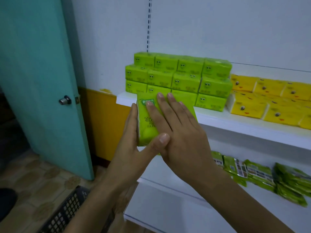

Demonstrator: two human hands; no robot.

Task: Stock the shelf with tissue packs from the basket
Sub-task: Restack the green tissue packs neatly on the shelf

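A green tissue pack (146,132) is held between both hands just in front of the white shelf (235,121), its far end at the shelf's front left edge. My left hand (133,145) cups its left side and underside, thumb across the near end. My right hand (178,128) lies flat on top, fingers spread. Behind it, green tissue packs (181,78) are stacked three high at the shelf's left end. A dark mesh basket (67,212) sits on the floor at bottom left, its contents hidden.
Yellow tissue packs (269,100) fill the shelf to the right of the green stack. A lower shelf (168,199) carries flat green wipe packets (269,177) on the right. A teal door (42,78) with a knob stands open at left, over a tiled floor.
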